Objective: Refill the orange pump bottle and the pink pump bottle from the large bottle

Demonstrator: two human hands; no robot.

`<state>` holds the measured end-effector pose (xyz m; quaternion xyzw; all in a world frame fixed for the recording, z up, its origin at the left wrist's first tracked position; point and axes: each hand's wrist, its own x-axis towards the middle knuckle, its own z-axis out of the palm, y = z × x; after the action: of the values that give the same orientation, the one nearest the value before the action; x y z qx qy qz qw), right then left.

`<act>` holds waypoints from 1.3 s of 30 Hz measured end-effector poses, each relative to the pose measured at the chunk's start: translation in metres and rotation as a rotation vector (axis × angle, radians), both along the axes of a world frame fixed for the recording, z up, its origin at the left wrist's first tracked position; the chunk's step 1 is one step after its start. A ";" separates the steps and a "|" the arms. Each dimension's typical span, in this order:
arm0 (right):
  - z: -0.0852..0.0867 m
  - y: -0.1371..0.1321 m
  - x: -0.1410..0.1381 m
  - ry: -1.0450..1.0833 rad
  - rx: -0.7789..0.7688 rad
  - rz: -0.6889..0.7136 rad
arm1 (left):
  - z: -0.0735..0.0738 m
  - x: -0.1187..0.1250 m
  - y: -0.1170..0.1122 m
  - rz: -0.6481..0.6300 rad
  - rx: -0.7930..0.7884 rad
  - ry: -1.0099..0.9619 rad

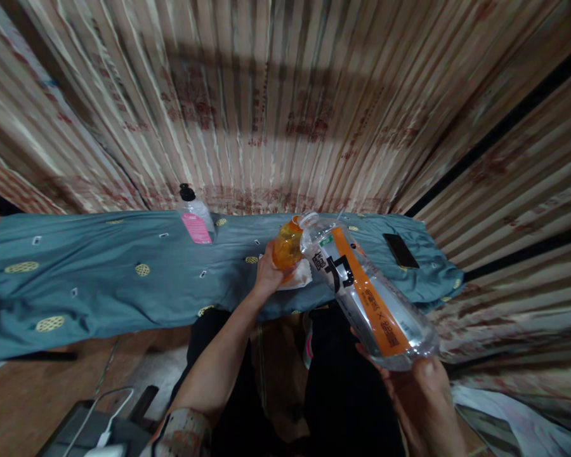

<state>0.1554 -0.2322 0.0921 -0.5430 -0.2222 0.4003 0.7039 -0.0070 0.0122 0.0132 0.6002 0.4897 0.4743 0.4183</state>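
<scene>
My left hand (266,274) is closed round a small orange bottle (287,244) that stands on a white cloth (301,277) on the table. My right hand (416,381) grips the base of a large clear plastic bottle (368,292) with an orange stripe and black characters on its label. The big bottle is tilted, and its open mouth meets the top of the orange bottle.
The table is draped in a blue-green cloth (99,273) with yellow round motifs. A clear pump bottle (196,217) with a pink label stands at the back. A black phone (400,250) lies at the right. Striped curtains hang behind. A white cable (102,419) lies on the floor.
</scene>
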 end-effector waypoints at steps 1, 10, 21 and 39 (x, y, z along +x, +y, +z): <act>0.002 0.000 -0.001 0.004 -0.013 0.006 | 0.000 0.000 0.000 0.003 0.000 0.002; 0.004 -0.001 0.001 -0.042 -0.035 0.032 | -0.004 0.001 0.000 0.011 0.007 0.012; 0.008 0.001 -0.002 0.008 -0.042 -0.001 | -0.002 0.001 0.000 0.006 0.005 0.007; -0.010 -0.002 0.000 0.018 0.012 -0.074 | 0.001 0.001 0.001 0.021 -0.014 0.029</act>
<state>0.1552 -0.2344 0.0818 -0.5430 -0.1981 0.3776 0.7234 -0.0058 0.0137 0.0138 0.5990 0.5052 0.4665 0.4103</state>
